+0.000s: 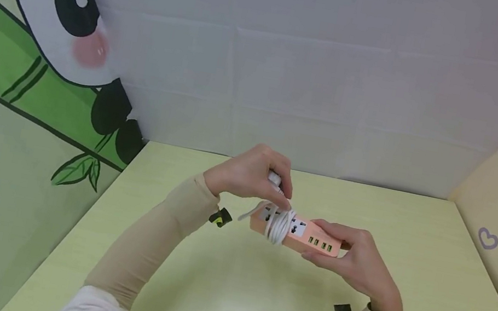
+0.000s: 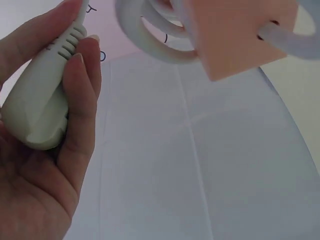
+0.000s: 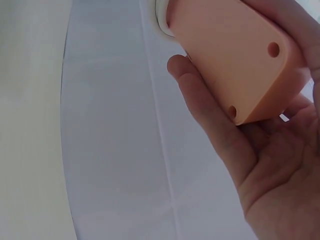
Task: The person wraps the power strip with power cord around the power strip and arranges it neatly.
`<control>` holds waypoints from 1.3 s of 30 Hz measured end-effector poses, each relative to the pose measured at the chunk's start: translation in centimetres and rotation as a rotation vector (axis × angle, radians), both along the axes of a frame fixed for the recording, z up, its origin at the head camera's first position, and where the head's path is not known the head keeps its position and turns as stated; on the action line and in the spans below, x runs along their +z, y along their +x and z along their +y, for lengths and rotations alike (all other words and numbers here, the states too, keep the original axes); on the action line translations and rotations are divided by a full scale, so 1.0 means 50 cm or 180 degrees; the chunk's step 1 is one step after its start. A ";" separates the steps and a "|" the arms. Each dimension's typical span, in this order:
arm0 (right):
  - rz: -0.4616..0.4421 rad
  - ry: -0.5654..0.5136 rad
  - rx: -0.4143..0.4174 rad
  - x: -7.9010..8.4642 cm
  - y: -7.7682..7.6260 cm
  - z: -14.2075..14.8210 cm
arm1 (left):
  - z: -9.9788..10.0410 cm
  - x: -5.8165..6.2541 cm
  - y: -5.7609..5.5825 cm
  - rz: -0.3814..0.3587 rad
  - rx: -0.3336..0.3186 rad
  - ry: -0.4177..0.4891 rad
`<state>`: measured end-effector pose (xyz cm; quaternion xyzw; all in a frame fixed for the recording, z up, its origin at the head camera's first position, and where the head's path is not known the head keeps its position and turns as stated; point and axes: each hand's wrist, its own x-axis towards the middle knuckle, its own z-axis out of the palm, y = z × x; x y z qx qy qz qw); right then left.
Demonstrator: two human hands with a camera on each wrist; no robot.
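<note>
The left hand [image 1: 247, 177] is raised above the table [image 1: 253, 301], fingers curled around a white plug [image 2: 42, 107]. The left wrist view shows the plug body seated in the palm, with the fingers [image 2: 80, 100] wrapped along its side and the ribbed strain relief pointing up past the fingertips. From the plug, a white cable [image 1: 280, 225] runs down and right to the power strip [image 1: 300, 234], where it lies in several coils around the strip's left part (the loops sit just right of the left hand's fingertips).

The power strip is a salmon-pink block with white sockets on top and a row of green-lit ports on its near side. It is held off the table, roughly level, between the two hands. The right hand [image 1: 355, 260] grips its right end: thumb on the far edge, fingers curled under the near edge. The right wrist view shows the strip's underside resting across these fingers [image 3: 210, 115], with two small holes visible in the casing.
</note>
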<state>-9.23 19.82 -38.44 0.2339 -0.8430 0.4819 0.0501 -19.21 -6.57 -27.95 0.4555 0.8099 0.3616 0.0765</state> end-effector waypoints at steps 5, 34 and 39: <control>0.0008 -0.0016 0.0025 0.001 0.000 0.001 | -0.004 -0.016 -0.013 -0.0155 0.0042 0.0018; -0.0064 -0.0166 0.0203 -0.007 -0.002 -0.002 | -0.004 -0.115 -0.072 -0.0967 0.0087 -0.0160; -0.0039 -0.0118 0.0192 -0.004 -0.002 -0.004 | -0.004 -0.114 -0.075 -0.0989 0.0072 -0.0178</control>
